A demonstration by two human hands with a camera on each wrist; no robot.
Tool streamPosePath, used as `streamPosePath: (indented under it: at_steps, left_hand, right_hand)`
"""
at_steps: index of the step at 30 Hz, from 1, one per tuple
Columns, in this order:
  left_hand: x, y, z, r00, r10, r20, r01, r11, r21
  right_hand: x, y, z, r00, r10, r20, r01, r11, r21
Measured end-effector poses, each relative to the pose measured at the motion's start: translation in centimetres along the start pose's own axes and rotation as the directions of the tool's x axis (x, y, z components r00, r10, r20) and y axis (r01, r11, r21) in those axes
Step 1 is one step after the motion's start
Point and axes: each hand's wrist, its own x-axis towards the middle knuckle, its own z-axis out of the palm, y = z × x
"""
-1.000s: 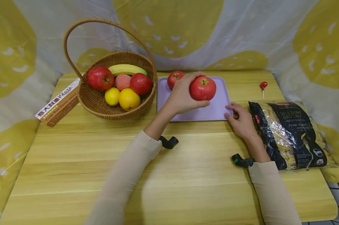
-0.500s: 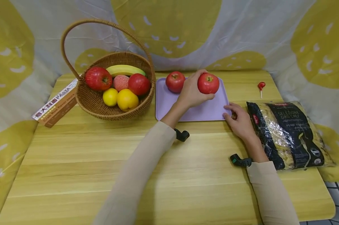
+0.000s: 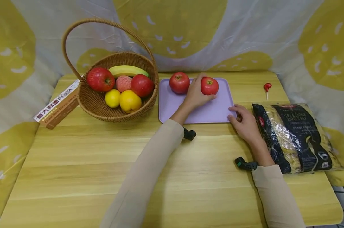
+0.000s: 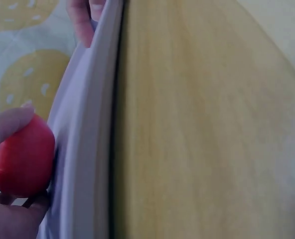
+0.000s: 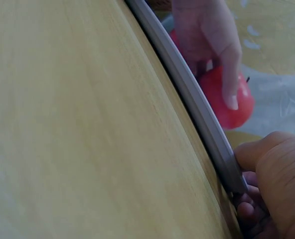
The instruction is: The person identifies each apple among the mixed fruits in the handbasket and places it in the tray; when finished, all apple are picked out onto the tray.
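My left hand [image 3: 195, 95] grips a red apple [image 3: 210, 86] at its left side, fingers behind and thumb in front, low over the lilac tray [image 3: 172, 107]. In the left wrist view this apple [image 4: 25, 157] sits right at the tray's surface. A second red apple [image 3: 179, 82] rests on the tray's back left part, just left of my hand. At the tray's front right corner my right hand [image 3: 245, 123] pinches the edge. The right wrist view has its thumb [image 5: 259, 149] on the rim and curled fingers below.
A wicker basket [image 3: 103, 115] with a tall handle holds apples, a banana and other fruit left of the tray. A pasta box [image 3: 59, 104] lies beside it. To the right are a bag of penne [image 3: 297, 136] and a red lollipop [image 3: 267, 87]. A patterned cloth hangs behind the table.
My left hand has carried its apple rightward and lowered it to the tray, uncovering more of the apple at back left. My right hand has stayed on the tray's corner.
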Motion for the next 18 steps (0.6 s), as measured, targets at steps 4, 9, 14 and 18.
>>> streamPosePath:
  at_steps: [4, 9, 14, 18]
  left_hand:
    - [0.55, -0.54, 0.44, 0.999, -0.024, -0.024, 0.024, 1.000, -0.018]
    - [0.94, -0.56, 0.79, 0.998, -0.047, -0.028, 0.047, 0.999, 0.010]
    - [1.15, -0.34, 0.47, 0.997, -0.071, -0.018, 0.072, 0.996, 0.051]
    - [1.13, -0.31, 0.20, 0.995, -0.098, -0.002, 0.098, 0.993, 0.059]
  right_hand:
    - [0.12, -0.13, -0.06, 1.000, -0.007, -0.002, 0.007, 1.000, -0.003]
    - [0.07, -0.03, -0.11, 1.000, -0.014, -0.014, 0.014, 1.000, -0.008]
    - [0.15, -0.04, -0.07, 1.000, -0.011, -0.008, 0.011, 1.000, -0.008]
    - [0.18, 0.10, 0.10, 1.000, -0.011, -0.001, 0.011, 1.000, -0.010]
